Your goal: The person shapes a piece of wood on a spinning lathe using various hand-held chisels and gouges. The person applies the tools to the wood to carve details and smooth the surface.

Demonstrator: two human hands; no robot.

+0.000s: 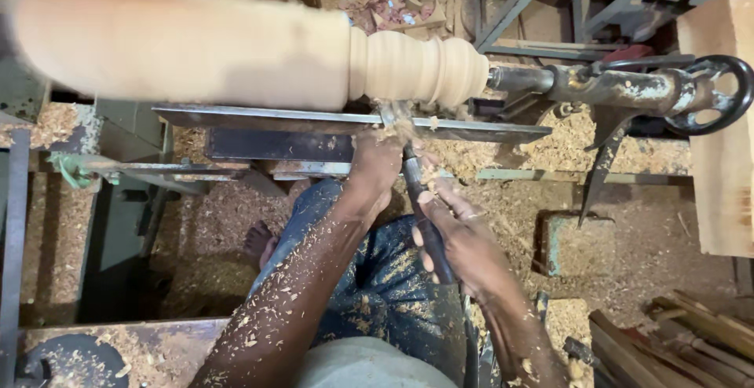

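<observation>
Soft, even daylight fills the scene with only faint shadows and no glare, the wooden workpiece (236,46) is smeared by motion blur toward its left end, and the sawdust-covered floor (628,254) stays sharp.

i see both forearms bare, no sleeves reaching them, and both are sprinkled with pale wood shavings and dust, thickest along the left forearm. the left hand (375,164) has chips stuck over its back. the right hand (459,235) wears a thin ring on one finger. my legs are wrapped in dark blue cloth with a yellowish pattern, flecked with shavings too. a light grey garment covers my belly. one foot (259,244) is bare.
</observation>
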